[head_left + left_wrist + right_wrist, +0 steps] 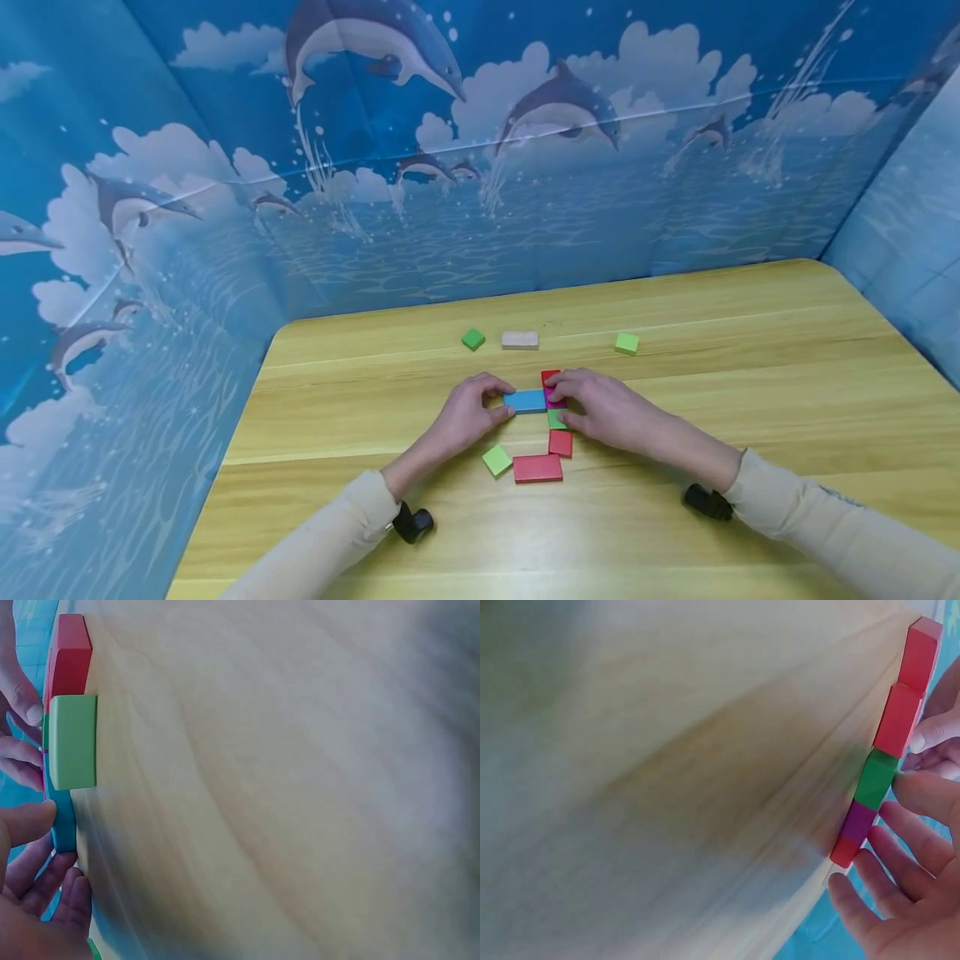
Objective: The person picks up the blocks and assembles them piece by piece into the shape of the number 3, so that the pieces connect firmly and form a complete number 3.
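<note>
My left hand (465, 412) pinches the left end of a flat blue block (527, 402), thumb at its near edge and fingers at the far one. This block lies on the table, its right end against a column of small blocks. That column holds a red block (550, 377), a purple block (555, 401) and a green block (557, 418). Over its right side, my right hand (600, 404) rests its fingertips, spread along the blocks in the right wrist view. Closer to me, a red square block (560, 443) continues the column, and a larger red block (537, 468) touches its lower left.
A light green block (497, 461) lies apart, left of the larger red block. Farther back on the wooden table (750, 350) are a dark green block (473, 339), a pale wooden block (520, 340) and another light green block (627, 343). A dolphin-printed curtain (480, 242) stands behind.
</note>
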Tool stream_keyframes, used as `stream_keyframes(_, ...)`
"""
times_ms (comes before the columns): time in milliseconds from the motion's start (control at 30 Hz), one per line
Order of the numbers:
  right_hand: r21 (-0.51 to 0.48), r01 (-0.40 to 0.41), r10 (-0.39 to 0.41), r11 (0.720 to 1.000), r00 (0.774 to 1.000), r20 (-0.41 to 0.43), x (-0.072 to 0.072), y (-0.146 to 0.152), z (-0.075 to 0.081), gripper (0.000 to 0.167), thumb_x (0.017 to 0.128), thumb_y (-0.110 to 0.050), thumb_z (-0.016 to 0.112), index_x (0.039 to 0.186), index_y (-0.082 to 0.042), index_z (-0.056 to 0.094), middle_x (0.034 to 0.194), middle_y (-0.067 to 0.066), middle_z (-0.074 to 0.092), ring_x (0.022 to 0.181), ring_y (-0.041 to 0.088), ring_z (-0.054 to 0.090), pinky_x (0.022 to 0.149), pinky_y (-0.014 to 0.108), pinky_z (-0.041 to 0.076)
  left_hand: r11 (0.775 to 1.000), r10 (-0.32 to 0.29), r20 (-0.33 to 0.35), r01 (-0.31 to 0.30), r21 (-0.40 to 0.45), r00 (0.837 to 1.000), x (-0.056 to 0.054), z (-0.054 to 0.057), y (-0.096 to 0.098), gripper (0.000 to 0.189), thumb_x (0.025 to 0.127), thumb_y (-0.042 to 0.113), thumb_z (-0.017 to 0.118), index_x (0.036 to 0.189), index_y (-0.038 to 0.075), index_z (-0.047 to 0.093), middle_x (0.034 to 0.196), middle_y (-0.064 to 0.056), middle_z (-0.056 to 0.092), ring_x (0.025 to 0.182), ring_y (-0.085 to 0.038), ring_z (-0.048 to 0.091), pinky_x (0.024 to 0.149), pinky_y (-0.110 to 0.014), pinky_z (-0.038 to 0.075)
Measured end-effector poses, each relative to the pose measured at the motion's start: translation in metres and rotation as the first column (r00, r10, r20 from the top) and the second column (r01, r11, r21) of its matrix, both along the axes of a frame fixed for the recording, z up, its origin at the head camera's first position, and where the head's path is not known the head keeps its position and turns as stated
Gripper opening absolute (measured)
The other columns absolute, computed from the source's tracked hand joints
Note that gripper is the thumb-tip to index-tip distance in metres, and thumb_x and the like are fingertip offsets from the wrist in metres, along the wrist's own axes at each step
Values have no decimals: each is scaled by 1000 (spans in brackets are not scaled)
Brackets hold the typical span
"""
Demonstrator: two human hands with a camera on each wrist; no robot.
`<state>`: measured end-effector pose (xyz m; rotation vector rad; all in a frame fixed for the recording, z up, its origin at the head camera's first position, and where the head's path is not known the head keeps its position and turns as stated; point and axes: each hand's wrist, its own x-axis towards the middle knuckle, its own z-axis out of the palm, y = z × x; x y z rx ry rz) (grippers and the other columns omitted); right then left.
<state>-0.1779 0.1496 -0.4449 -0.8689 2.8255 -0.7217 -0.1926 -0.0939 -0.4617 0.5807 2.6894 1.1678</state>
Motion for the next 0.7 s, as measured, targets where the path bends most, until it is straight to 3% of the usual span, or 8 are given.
stream_keyframes(300, -33, -6, 6, 999, 1000, 3, -2, 0, 4, 26, 86, -12, 75, 112, -10, 73, 127, 5, 61, 121, 29, 54, 100, 48, 44, 1000, 1, 1, -1, 18, 1000, -4, -3, -1, 22, 89, 15, 75, 111, 11, 72, 105, 3, 65, 96, -15, 55, 84, -31, 47)
stream_keyframes(700, -32, -9, 8, 999, 1000, -27, -3, 6, 5, 28, 88, -14, 74, 116, -12, 73, 131, 4, 60, 122, 29, 53, 98, 48, 46, 1000, 14, 0, -14, 27, 1000, 0, -3, 0, 23, 89, 15, 75, 112, 10, 72, 105, 1, 66, 96, -16, 56, 85, -32, 47)
